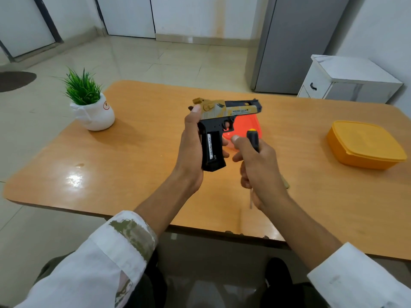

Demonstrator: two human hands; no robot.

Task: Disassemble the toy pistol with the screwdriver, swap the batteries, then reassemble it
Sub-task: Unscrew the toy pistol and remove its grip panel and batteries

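Green potted plant [89, 103] stands upper left on the wooden surface [133, 174]. At centre, the left hand [191, 152] clasps the toy pistol [220, 127] aloft, grip down, barrel pointing right. The right hand [260, 172] clenches the screwdriver [253, 141], tip downward. Best flip the tip toward the grip's screw, pistol braced steady.

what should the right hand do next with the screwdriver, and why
Probably flip the black-handled screwdriver so its tip faces the tan-and-black toy pistol. The right hand holds it shaft down, away from the grip, where the left hand steadies the pistol upright with a battery showing.
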